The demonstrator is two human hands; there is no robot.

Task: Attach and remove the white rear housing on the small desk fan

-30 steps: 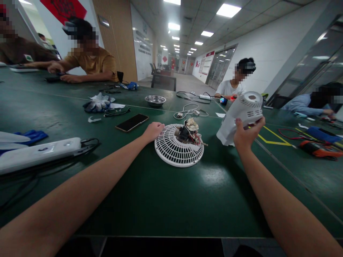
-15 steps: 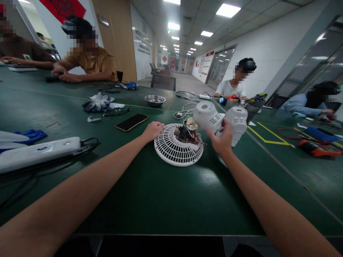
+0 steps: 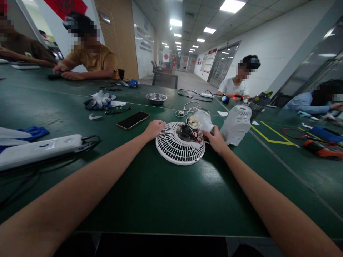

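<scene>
Across the lower middle of the frame, the green table [image 3: 171, 200] carries a round white grille [image 3: 171, 151] near the centre. My left hand [image 3: 154, 130] touches its left rim; whether it grips, I cannot tell. My right hand [image 3: 216, 141] has thumb and fingers closed on a white cover [image 3: 203, 119], behind wired motor parts [image 3: 187, 132] on the grille. Right of centre is a second cover [image 3: 237, 125]; farther off, at upper centre, sits a metal bowl [image 3: 156, 98].
</scene>
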